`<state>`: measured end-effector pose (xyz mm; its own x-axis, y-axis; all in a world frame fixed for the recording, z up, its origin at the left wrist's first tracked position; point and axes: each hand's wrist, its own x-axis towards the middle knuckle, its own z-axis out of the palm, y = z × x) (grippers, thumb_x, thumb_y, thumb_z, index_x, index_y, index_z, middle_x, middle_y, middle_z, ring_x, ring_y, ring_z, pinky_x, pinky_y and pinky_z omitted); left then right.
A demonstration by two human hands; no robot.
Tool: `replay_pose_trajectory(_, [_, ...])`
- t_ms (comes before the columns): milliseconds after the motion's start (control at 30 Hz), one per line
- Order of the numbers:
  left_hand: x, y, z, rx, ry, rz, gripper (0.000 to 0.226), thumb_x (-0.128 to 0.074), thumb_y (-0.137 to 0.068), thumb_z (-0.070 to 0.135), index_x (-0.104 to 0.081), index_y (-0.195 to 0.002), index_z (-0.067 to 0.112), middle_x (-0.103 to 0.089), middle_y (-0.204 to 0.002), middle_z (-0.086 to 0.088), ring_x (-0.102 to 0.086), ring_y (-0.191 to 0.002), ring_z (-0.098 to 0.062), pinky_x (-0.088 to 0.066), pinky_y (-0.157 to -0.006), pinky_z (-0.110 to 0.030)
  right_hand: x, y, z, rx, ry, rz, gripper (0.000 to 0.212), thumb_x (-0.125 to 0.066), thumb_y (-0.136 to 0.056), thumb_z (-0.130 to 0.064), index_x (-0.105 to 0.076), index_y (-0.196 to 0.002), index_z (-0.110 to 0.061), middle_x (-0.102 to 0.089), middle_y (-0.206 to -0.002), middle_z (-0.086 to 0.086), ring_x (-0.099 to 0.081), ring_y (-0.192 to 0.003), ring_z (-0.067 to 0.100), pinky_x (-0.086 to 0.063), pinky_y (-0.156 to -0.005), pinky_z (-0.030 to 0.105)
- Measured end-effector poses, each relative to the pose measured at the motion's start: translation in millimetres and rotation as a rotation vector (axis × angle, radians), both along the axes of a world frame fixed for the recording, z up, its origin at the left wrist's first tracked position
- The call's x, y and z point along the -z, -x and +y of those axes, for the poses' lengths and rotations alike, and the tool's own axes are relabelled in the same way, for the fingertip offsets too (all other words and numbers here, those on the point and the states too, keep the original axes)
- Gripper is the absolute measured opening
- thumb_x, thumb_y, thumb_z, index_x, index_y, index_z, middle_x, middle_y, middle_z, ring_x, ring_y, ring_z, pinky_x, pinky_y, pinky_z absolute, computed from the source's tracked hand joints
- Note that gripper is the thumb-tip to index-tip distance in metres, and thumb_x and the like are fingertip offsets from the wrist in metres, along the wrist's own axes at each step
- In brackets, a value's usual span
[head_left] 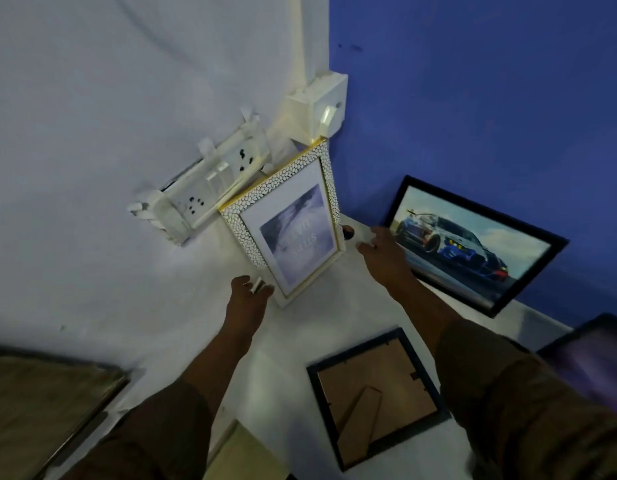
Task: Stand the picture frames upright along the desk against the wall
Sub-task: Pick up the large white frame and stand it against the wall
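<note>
Your left hand grip closed on white pebbled frame bottom corner; your right hand open beside frame, leaning in wall corner on counter.

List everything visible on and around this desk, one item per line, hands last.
White pebble-textured picture frame: 1, white with gold trim, upright in the corner.
Black car-photo frame: 1, black, leaning on the blue wall.
Black frame lying face down: 1, brown backing, on the desk.
White socket strip: 1, white wall.
White switch box: 1, corner.
Left hand: at the white frame's lower corner.
Right hand: open beside the frame's right edge.
</note>
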<state>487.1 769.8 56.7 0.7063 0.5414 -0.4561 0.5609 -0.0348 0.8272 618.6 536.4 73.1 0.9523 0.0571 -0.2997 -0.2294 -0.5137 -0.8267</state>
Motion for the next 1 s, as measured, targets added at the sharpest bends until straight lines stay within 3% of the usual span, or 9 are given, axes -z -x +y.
replay_pose_trajectory(67, [4, -7, 9, 0.026, -0.036, 0.002, 0.054, -0.072, -0.089, 0.025, -0.045, -0.134, 0.014, -0.057, -0.134, -0.01, -0.055, -0.109, -0.021, -0.045, -0.095, -0.035, -4, -18, 15, -0.041, 0.037, -0.038, 0.051, -0.054, -0.101, -0.023, -0.041, -0.148, -0.008, -0.049, -0.15, 0.016, -0.049, -0.136, 0.034, -0.04, -0.111, 0.043])
replay_pose_trajectory(233, [16, -28, 27, 0.155, -0.267, -0.011, 0.02, -0.069, -0.091, 0.013, -0.059, -0.107, 0.008, -0.064, -0.094, 0.0, -0.061, -0.094, -0.022, -0.037, -0.063, -0.003, 2, -64, 46, -0.103, 0.074, -0.12, 0.039, -0.041, -0.104, -0.017, -0.046, -0.143, -0.012, -0.058, -0.139, 0.014, -0.056, -0.126, 0.035, -0.046, -0.105, 0.048])
replay_pose_trajectory(400, [25, -46, 37, 0.316, -0.364, 0.0, 0.015, -0.067, -0.092, 0.011, -0.068, -0.099, -0.002, -0.067, -0.091, -0.005, -0.059, -0.08, -0.01, -0.033, -0.061, -0.008, 13, -91, 67, -0.218, 0.019, -0.174, 0.037, -0.04, -0.107, -0.015, -0.049, -0.142, -0.012, -0.06, -0.132, 0.004, -0.055, -0.115, 0.018, -0.039, -0.089, 0.018])
replay_pose_trajectory(567, [34, -45, 44, 0.349, -0.319, -0.035, 0.007, -0.069, -0.09, 0.007, -0.069, -0.088, 0.001, -0.07, -0.081, -0.003, -0.058, -0.063, 0.023, -0.039, -0.062, 0.003, 29, -95, 66, -0.208, -0.07, -0.2, 0.028, -0.042, -0.107, -0.022, -0.058, -0.127, -0.009, -0.065, -0.113, 0.003, -0.06, -0.102, 0.016, -0.045, -0.084, 0.027])
replay_pose_trajectory(700, [36, -33, 49, 0.374, -0.301, -0.068, 0.011, -0.071, -0.089, 0.011, -0.072, -0.095, 0.002, -0.075, -0.089, 0.002, -0.062, -0.073, 0.02, -0.048, -0.073, -0.008, 27, -82, 53, -0.188, -0.124, -0.195, 0.028, -0.048, -0.106, -0.022, -0.06, -0.127, -0.007, -0.065, -0.113, 0.002, -0.059, -0.097, 0.009, -0.044, -0.078, 0.009])
replay_pose_trajectory(767, [29, -21, 41, 0.393, -0.28, -0.101, 0.012, -0.07, -0.09, 0.013, -0.072, -0.099, 0.006, -0.077, -0.097, 0.001, -0.068, -0.087, 0.005, -0.051, -0.082, -0.021, 22, -67, 37, -0.146, -0.21, -0.146, 0.025, -0.051, -0.104, -0.021, -0.062, -0.123, -0.008, -0.067, -0.111, 0.002, -0.061, -0.094, 0.007, -0.047, -0.082, 0.016])
replay_pose_trajectory(867, [11, -1, 27, 0.404, -0.195, -0.148, 0.015, -0.067, -0.093, 0.015, -0.073, -0.106, 0.01, -0.076, -0.104, 0.0, -0.068, -0.099, -0.008, -0.052, -0.089, -0.025, 8, -46, 7, -0.093, -0.355, -0.08, 0.016, -0.055, -0.102, -0.027, -0.065, -0.111, -0.019, -0.069, -0.1, -0.002, -0.064, -0.083, 0.001, -0.054, -0.079, 0.028])
replay_pose_trajectory(933, [-2, 10, 16, 0.37, -0.144, -0.197, 0.02, -0.066, -0.093, 0.018, -0.073, -0.108, 0.006, -0.077, -0.107, -0.007, -0.068, -0.098, -0.012, -0.052, -0.09, -0.031, -5, -32, -14, -0.027, -0.456, -0.036, 0.018, -0.056, -0.1, -0.035, -0.068, -0.105, -0.022, -0.072, -0.103, 0.008, -0.065, -0.089, 0.014, -0.057, -0.085, 0.044])
replay_pose_trajectory(1000, [-14, 20, 3, 0.334, -0.141, -0.266, 0.012, -0.066, -0.093, 0.008, -0.071, -0.099, -0.001, -0.076, -0.094, -0.008, -0.065, -0.084, -0.005, -0.053, -0.079, -0.025, -24, -16, -39, 0.035, -0.531, -0.045, 0.022, -0.054, -0.101, -0.036, -0.067, -0.1, -0.018, -0.07, -0.098, 0.01, -0.063, -0.088, 0.02, -0.055, -0.081, 0.042])
